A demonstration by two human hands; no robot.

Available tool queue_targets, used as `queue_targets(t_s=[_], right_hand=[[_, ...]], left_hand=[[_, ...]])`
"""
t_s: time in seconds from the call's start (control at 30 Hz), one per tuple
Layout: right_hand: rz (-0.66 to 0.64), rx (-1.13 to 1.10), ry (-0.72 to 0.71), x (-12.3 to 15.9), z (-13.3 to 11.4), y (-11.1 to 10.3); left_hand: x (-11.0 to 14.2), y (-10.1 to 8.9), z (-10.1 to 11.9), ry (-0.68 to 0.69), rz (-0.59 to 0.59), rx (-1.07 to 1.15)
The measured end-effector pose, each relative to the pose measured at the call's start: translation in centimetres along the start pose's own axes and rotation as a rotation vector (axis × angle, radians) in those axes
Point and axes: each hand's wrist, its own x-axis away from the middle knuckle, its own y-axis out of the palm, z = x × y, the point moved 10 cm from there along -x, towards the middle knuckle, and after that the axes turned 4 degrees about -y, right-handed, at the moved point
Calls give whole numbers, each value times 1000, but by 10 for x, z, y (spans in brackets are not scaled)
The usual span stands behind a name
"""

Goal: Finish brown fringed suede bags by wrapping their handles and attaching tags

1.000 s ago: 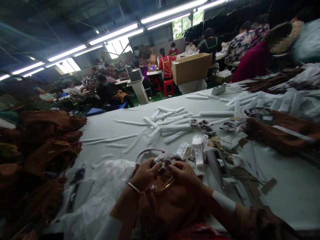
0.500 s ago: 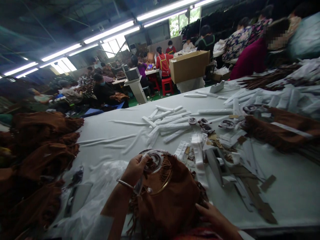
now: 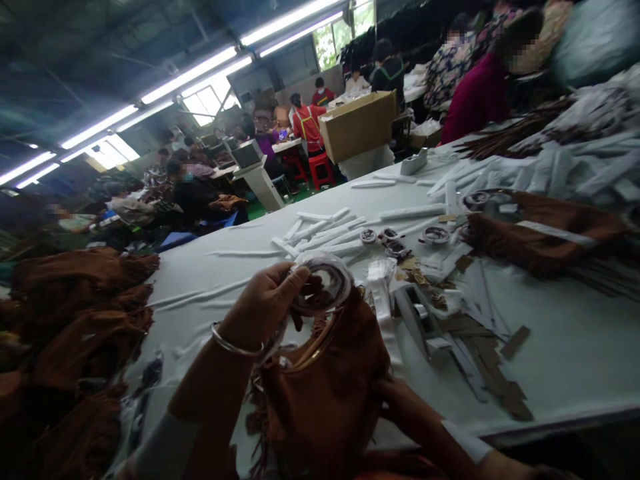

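My left hand (image 3: 265, 303), with a metal bangle at the wrist, is closed on the wrapped ring handle (image 3: 323, 283) of a brown fringed suede bag (image 3: 325, 393), lifting it above the white table (image 3: 565, 347). My right hand (image 3: 400, 400) presses against the bag's lower right side; its fingers are mostly hidden behind the suede.
Brown bags are heaped at the left (image 3: 75, 313) and lie at the right (image 3: 540, 233). White paper strips (image 3: 325, 230), tape rolls (image 3: 435, 235) and a tape dispenser (image 3: 423, 323) lie on the table. A cardboard box (image 3: 357, 125) and seated workers are beyond.
My left hand has raised the ring handle up off the table. My right hand let go of the handle and dropped to the bag's lower right side. The view shifted right.
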Motion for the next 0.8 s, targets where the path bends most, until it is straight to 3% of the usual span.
queue_targets(t_s=[0.1, 0.2, 0.37, 0.5, 0.57, 0.7, 0.8], right_hand=[[-44, -258, -26, 11, -24, -31], [69, -480, -130, 26, -50, -98], [474, -444, -280, 69, -75, -246], [664, -418, -277, 101, -82, -327], [690, -446, -223, 110, -83, -346], [631, -571, -48, 115, -81, -351], [678, -622, -125, 119, -96, -363]], left_hand=[[-29, 10, 42, 109, 32, -45], [-67, 40, 67, 194, 2, -22], [-118, 142, 86, 209, -230, 109], [-143, 225, 100, 181, -338, 132], [-151, 261, 108, 153, -370, 115], [-160, 311, 128, 147, -411, 2], [-166, 336, 143, 196, -421, -56]])
